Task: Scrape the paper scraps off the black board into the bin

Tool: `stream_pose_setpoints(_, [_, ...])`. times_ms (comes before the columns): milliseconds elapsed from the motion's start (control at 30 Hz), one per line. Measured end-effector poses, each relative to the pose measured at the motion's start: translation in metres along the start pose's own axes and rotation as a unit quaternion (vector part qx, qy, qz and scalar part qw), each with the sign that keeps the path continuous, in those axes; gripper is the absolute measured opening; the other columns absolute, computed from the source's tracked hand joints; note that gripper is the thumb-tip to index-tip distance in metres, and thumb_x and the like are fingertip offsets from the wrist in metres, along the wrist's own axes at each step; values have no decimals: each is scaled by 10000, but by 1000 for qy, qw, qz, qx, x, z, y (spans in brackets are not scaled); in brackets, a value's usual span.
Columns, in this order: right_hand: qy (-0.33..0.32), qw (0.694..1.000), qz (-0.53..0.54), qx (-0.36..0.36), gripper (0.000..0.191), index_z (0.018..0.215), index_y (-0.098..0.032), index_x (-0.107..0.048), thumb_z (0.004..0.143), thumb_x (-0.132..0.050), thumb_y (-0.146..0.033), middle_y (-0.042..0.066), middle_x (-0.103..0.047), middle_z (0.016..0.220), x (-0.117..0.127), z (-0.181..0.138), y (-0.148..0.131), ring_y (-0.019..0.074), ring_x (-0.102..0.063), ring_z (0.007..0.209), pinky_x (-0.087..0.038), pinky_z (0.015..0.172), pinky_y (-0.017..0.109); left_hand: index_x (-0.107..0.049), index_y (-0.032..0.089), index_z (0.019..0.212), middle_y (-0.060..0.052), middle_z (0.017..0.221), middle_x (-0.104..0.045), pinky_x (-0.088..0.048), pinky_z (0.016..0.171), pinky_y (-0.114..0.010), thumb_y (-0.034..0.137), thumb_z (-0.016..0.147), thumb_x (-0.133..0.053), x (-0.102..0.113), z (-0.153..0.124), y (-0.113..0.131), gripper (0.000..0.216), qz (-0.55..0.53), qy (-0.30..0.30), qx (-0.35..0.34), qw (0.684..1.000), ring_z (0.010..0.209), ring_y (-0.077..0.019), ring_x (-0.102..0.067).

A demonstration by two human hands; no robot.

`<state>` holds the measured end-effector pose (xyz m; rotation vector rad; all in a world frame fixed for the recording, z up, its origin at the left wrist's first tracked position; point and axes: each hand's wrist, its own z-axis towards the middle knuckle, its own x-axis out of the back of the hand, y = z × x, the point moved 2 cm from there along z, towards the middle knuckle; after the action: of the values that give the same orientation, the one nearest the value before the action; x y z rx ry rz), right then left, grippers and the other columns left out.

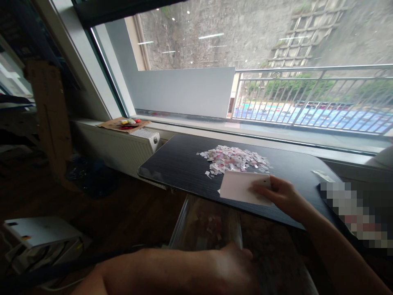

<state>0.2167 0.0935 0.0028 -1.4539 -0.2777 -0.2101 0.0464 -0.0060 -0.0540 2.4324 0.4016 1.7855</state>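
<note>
The person's right hand [281,194] was closed on the right end of a flat off-white rectangular card [236,186], thumb across its near face and the other fingers mostly hidden behind. The card was over the near side of a black wood-grained table [172,159], just in front of a loose heap of small pale paper-like flakes [235,159]; whether its lower edge touched the tabletop could not be told. It looked light and fairly stiff, its smooth face perhaps a little slippery, so a pinch at the short end, near the small dark hole [265,180], seemed sound and left the long edge free. The flakes looked almost weightless and likely to scatter, better gathered in bulk than singly. The left hand [236,258] was low beside a clear plastic bin [180,221] below the table edge; its grip could not be made out.
</note>
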Motion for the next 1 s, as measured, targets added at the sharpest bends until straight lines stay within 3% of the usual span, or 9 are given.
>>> stream_pose_setpoints(100, [28,998,-25,46,586,821,-208,-813,619,-797,-757,87,-804,804,-3,6,-2,240,-711,719,-599,703,376,-569,166,513,-65,634,-643,-389,489,-300,141,702,-736,1,0,0,253,1,4,0,1000,699,-223,-589])
stream_pose_setpoints(233, [10,994,-66,81,608,790,-206,-813,650,-745,-794,87,-802,770,-2,8,-5,256,-716,714,-607,704,398,-569,170,493,-55,601,-627,-369,485,-288,135,660,-776,4,-1,2,268,2,30,7,1000,654,-206,-567])
stream_pose_setpoints(333, [-18,992,-106,59,579,818,-222,-828,667,-751,-776,85,-810,792,19,-2,-8,265,-727,733,-608,698,390,-574,165,502,-60,614,-635,-388,497,-285,123,655,-783,6,-1,4,262,-1,46,20,999,719,-230,-599])
stream_pose_setpoints(467, [22,990,-133,43,602,762,-242,-823,610,-748,-820,82,-799,735,44,-15,-14,257,-700,649,-579,604,383,-578,158,509,-66,637,-652,-423,531,-298,131,663,-779,7,2,6,254,-15,-6,41,999,776,-241,-602])
stream_pose_setpoints(567, [51,991,-102,74,605,741,-238,-812,604,-744,-823,85,-800,736,31,-10,-18,258,-704,660,-588,635,392,-587,168,504,-67,630,-648,-408,536,-296,155,667,-786,7,5,5,258,-11,10,42,999,747,-223,-583])
stream_pose_setpoints(700, [13,989,-95,112,538,752,-210,-794,689,-740,-742,65,-779,698,-4,9,-19,225,-679,644,-569,631,357,-587,173,513,-53,657,-664,-370,510,-286,182,676,-793,4,5,5,263,-3,-9,52,999,742,-223,-580])
stream_pose_setpoints(767, [-3,989,-92,113,532,725,-210,-776,687,-739,-740,56,-765,675,-8,12,-21,212,-665,624,-556,612,342,-597,171,536,-58,694,-677,-365,507,-296,184,696,-779,5,5,6,243,9,-13,50,999,782,-239,-587])
stream_pose_setpoints(1000, [-25,983,-169,66,594,691,-239,-787,623,-725,-826,59,-767,680,41,-17,-38,225,-663,629,-537,577,337,-633,166,604,-83,678,-645,-366,521,-295,152,756,-725,15,-2,10,178,10,-18,50,999,820,-252,-592])
